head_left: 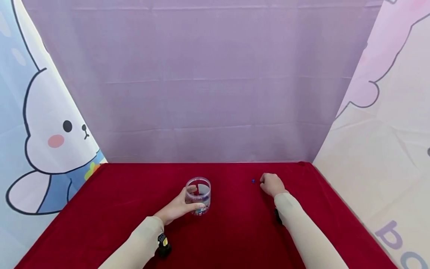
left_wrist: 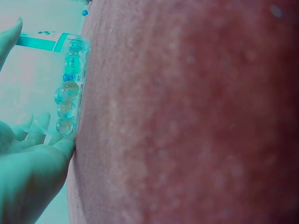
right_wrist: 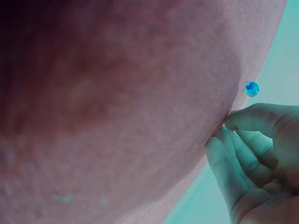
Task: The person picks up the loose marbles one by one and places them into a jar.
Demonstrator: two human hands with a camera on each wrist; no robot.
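My left hand (head_left: 178, 207) grips a clear plastic jar (head_left: 207, 200) that stands upright, with the thumb across its near side and fingers round the far left. Several glassy marbles (left_wrist: 70, 88), clear and blue, lie at the bottom of the jar. To the right, my right hand (head_left: 273, 185) is low at the red cloth with bent fingers. Thumb and fingertips come close together there; whether something is between them is hidden. Just left of that hand, apart from it, a small blue marble (right_wrist: 251, 88) lies on the cloth.
A red cloth (head_left: 231, 231) covers the table. Behind it hangs a plain purple curtain (head_left: 215, 93), and printed cartoon sheets flank both sides. A dark device (head_left: 163, 246) is strapped to the left wrist.
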